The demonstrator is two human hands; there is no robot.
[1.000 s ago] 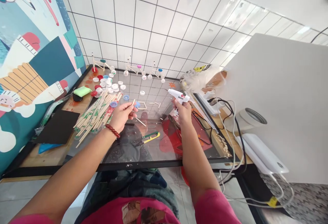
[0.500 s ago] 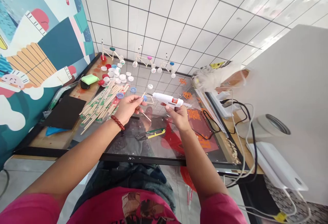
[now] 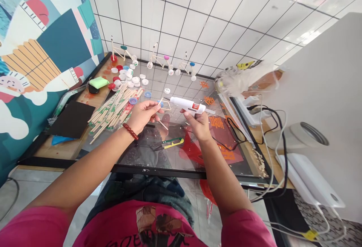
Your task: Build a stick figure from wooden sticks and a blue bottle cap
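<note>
Left hand (image 3: 143, 114) pinches wooden stick (image 3: 163, 125); right hand (image 3: 198, 125) wraps glue gun (image 3: 183, 104).

A craft workroom: glue gun (image 3: 185, 105), wooden sticks (image 3: 113, 111), bottle caps (image 3: 127, 81).

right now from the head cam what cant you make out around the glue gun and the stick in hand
Head view only:
Grip of the white plastic glue gun: hidden by the right hand.
Middle of the thin wooden stick: hidden by the left hand.
Nozzle tip: too small to show any glue.
Small wooden-stick bicycle models: joints too small to see.
</note>
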